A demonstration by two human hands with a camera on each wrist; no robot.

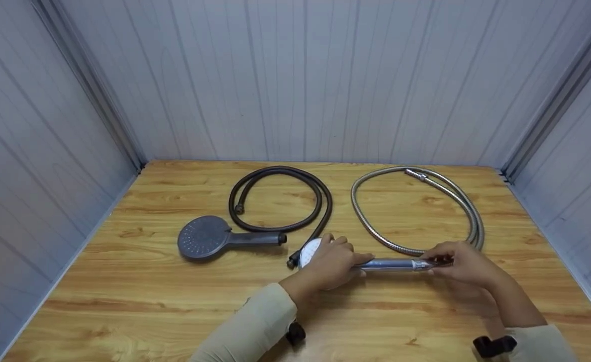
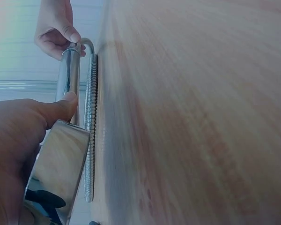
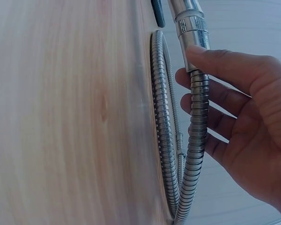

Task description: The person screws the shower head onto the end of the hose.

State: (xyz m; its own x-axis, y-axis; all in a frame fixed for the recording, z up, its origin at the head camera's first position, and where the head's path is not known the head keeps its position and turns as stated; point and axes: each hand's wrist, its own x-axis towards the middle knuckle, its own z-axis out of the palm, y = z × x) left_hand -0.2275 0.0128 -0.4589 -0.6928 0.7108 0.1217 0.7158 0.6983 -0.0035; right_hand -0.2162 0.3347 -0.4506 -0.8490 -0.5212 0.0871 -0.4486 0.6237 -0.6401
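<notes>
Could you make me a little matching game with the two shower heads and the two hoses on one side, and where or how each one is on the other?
1. Dark grey shower head
2. Silver hose
3. Chrome shower head
4. Black hose

A. Held in the left hand
B. Looped on the table, no hand on it
C. Farthest left of the four in the head view
D. One end in the right hand

Right pairs: 1-C, 2-D, 3-A, 4-B
</notes>
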